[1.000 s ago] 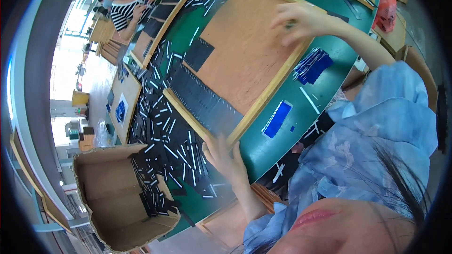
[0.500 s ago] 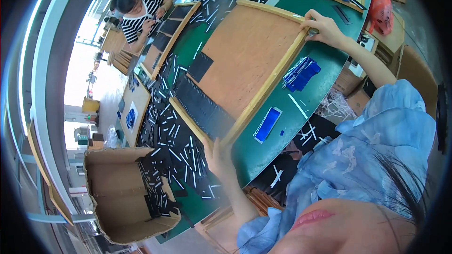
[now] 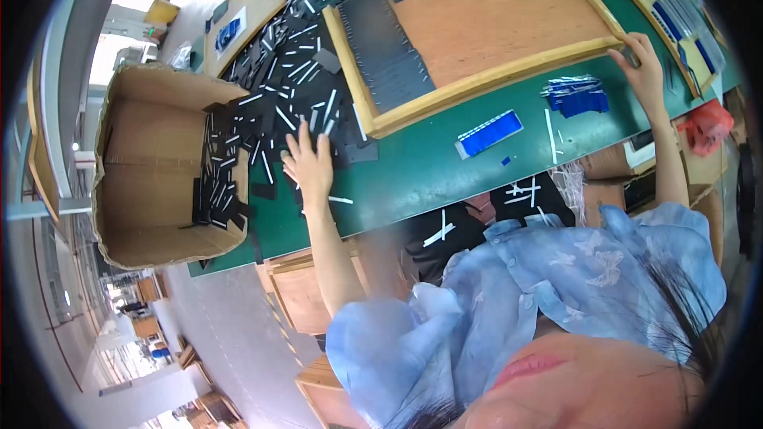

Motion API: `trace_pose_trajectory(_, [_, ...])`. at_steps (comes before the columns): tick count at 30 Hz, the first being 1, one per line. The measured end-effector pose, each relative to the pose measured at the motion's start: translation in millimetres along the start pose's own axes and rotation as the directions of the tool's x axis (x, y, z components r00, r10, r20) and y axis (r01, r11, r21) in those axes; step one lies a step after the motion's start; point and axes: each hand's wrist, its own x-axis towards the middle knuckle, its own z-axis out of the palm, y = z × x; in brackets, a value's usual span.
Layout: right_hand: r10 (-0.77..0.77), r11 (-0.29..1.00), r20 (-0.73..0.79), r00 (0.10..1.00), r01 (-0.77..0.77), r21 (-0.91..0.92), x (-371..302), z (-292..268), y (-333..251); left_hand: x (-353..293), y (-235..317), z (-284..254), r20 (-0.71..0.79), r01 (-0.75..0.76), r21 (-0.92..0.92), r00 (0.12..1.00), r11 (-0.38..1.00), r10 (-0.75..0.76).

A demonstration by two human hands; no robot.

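Note:
A wooden-framed tray (image 3: 501, 82) lies on the green table, with rows of thin black sheets (image 3: 385, 52) along its left side and bare brown board over the rest. My right hand (image 3: 644, 71) grips the frame at its near right corner, thumb and fingers around the wood. To the left of the tray, my left hand (image 3: 308, 165) is open with fingers spread, over the edge of a loose heap of black pieces and white strips (image 3: 298, 71). Nothing shows in it.
A large cardboard box (image 3: 151, 115) with black and white scraps stands at the left. In front of the tray lie a stack of blue pieces (image 3: 579, 97) and one blue rectangle (image 3: 490, 135). Another tray with blue pieces is at far right, near a red plastic bag (image 3: 707, 127).
My left hand has let go of the tray's near left corner and moved left to the heap. My right hand stays at the frame. The view has turned, and the co-worker is out of sight.

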Motion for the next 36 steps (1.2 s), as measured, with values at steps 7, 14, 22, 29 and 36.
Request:
trace_pose_trajectory(7, [-0.033,0.997,-0.022,0.999,0.035,0.071,9,-10,-37,-29,-11,-2,-0.349,-0.139,-0.214,0.935,0.967,0.057])
trace_pose_trajectory(14, [-0.139,0.986,0.005,0.990,0.138,0.089,17,-20,-73,-19,-5,-13,-0.332,-0.109,-0.281,0.943,0.954,0.010])
trace_pose_trajectory(22, [-0.293,0.943,0.018,0.956,0.286,0.173,18,-19,-94,2,-9,-10,-0.286,-0.189,0.111,0.934,0.976,0.214])
trace_pose_trajectory(29, [-0.443,0.828,0.028,0.896,0.397,0.397,22,-5,-137,-9,15,-30,-0.430,-0.203,-0.778,0.862,0.595,-0.269])
trace_pose_trajectory(36, [-0.467,0.651,0.077,0.881,0.283,0.705,26,26,-224,-109,184,-31,0.004,0.050,-0.963,0.985,-0.267,0.170])
